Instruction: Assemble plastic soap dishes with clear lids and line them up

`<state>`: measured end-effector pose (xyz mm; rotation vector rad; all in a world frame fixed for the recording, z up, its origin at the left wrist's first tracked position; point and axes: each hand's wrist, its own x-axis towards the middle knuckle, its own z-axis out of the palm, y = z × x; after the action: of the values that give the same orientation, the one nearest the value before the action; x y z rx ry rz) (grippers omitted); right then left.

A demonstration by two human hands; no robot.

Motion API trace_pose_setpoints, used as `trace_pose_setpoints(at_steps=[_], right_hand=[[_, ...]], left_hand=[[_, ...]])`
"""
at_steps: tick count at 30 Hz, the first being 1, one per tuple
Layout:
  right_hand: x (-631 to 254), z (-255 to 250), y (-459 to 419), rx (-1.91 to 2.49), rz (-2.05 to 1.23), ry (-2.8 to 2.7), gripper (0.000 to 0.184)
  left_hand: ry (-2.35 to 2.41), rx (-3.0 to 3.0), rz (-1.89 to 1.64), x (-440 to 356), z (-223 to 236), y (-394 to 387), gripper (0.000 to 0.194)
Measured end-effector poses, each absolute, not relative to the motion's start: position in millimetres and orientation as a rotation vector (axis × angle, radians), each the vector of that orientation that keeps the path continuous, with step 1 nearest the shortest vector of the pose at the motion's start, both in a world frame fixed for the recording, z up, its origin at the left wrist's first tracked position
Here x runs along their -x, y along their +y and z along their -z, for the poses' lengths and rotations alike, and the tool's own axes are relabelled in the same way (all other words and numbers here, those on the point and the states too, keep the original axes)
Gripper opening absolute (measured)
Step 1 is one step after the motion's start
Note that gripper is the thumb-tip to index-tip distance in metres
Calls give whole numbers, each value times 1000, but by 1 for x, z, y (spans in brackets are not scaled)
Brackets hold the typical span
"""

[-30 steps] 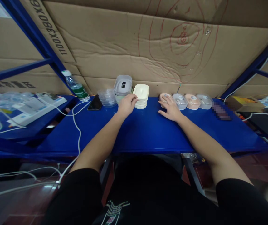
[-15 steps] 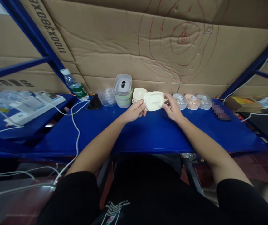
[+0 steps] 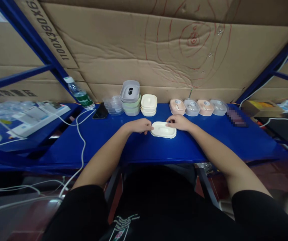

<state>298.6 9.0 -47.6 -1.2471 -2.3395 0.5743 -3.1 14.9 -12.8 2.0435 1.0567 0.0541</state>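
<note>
A cream plastic piece like a shallow box lid [image 3: 163,132], rounded at the corners and with a recess in its middle, lies low over the blue table top in front of me. My left hand [image 3: 141,126], fingers curled, pinches its left edge. At its upper right edge my right hand [image 3: 179,122] grips with thumb and fingers. Just behind stands a stack of small cream containers [image 3: 149,104]. Left of that, a grey box part with a dark oval slot [image 3: 130,91] tops a stack of green containers [image 3: 131,107].
Several lidded boxes, pink [image 3: 177,107] and grey [image 3: 192,107], line the back right. Clear plastic cups [image 3: 113,105], a black phone-like object [image 3: 100,111] and a water bottle [image 3: 79,93] stand back left. A white cable [image 3: 84,144] crosses the table's left side.
Both hands have lowered the cream piece toward me, down to the table. A pink box that the right hand and the piece hid now shows at the left end of the row.
</note>
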Motion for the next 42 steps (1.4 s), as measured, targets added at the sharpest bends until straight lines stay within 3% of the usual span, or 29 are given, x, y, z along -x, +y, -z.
trace_pose_setpoints(at_steps=[9, 12, 15, 18, 22, 26, 35, 42], right_hand=[[-300, 49, 10, 1284, -542, -2350, 30], [-300, 49, 9, 1311, -535, -2345, 40], [-300, 48, 8, 1324, -529, -2351, 48], [-300, 47, 8, 1320, -514, -2366, 49], [-300, 47, 8, 1332, -506, -2374, 48], [-300, 47, 8, 1333, -498, -2379, 47], [-300, 47, 8, 1318, -499, -2372, 60], [-300, 47, 7, 1323, -497, -2372, 58]], left_hand=[[1075, -2229, -187, 3, 14, 14, 28], [1265, -2380, -625, 5, 12, 15, 20], [1536, -2435, -1197, 14, 4, 19, 26], [1810, -2347, -1462, 28, -3, 24, 35], [2000, -2208, -1439, 40, -1, 33, 35], [1977, -2135, -1380, 41, 5, 42, 25], [1936, -2048, -1489, 42, 7, 49, 22], [1869, -2062, -1496, 44, 9, 51, 17]])
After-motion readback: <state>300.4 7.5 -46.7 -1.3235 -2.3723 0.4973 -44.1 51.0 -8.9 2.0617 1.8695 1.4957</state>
